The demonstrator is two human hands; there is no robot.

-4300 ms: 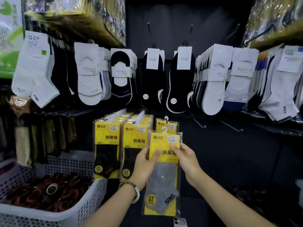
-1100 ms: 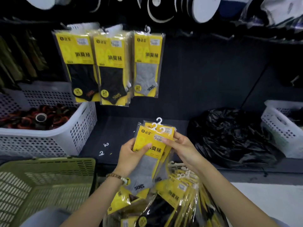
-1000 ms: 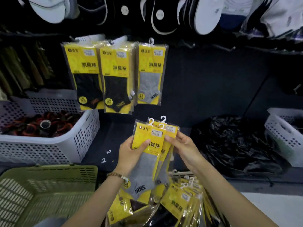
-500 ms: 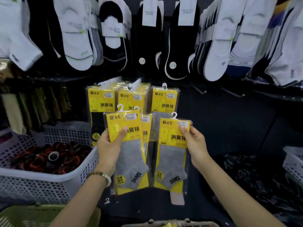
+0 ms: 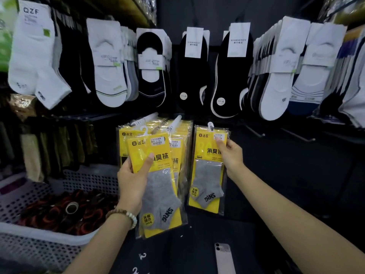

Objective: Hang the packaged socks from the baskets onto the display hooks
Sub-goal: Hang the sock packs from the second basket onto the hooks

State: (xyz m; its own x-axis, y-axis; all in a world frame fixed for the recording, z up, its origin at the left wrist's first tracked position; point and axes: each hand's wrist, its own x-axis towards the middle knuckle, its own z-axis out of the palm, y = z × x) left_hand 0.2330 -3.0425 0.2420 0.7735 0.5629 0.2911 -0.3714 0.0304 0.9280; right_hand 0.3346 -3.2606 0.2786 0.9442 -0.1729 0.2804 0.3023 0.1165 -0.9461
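My left hand (image 5: 132,175) grips a small stack of yellow packs of grey socks (image 5: 158,186), held up in front of the hanging yellow packs (image 5: 177,135) on the left display hooks (image 5: 173,121). My right hand (image 5: 230,155) pinches the top of another yellow pack of grey socks (image 5: 207,171). Its white hanger sits at the tip of the third display hook (image 5: 210,125). Whether this pack hangs on the hook or only touches it I cannot tell.
A white perforated basket (image 5: 49,240) of dark red and black items stands at the lower left. Rows of white and black socks (image 5: 193,68) hang above. Bare hooks (image 5: 296,135) stick out to the right. A phone (image 5: 224,258) and loose white hangers (image 5: 142,256) lie on the dark shelf below.
My view rose from the baskets to the display. My hands split the stack: the right hand carried one pack up to the third hook, the left keeps the others.
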